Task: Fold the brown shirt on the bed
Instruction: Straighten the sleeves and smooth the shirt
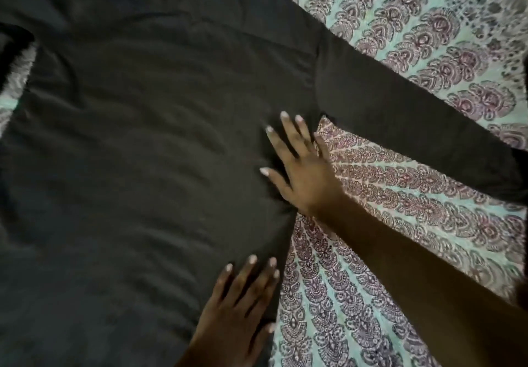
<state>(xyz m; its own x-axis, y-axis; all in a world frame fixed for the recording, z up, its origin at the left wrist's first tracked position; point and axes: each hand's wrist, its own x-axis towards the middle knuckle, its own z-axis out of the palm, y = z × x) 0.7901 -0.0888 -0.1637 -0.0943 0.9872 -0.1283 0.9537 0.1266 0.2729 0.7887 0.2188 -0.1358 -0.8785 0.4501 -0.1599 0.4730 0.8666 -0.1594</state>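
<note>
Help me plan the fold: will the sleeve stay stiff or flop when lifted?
Probably flops: the sleeve lies limp, flat on the sheet. Likely light and thin: the shirt ripples and bunches near the right hand.

Shirt on the bed, hands at its right edge.
The shirt [143, 138] lay flat on the bed [343, 295], sleeve [414, 115] stretched rightward; the right hand [297, 166] rested below the sleeve, the left hand [237, 309] nearer, both on the edge.

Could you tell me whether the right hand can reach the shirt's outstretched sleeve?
Probably yes: the right hand rests flat on the brown shirt near the armpit, and the sleeve lies beside it with only bedsheet between.
</note>
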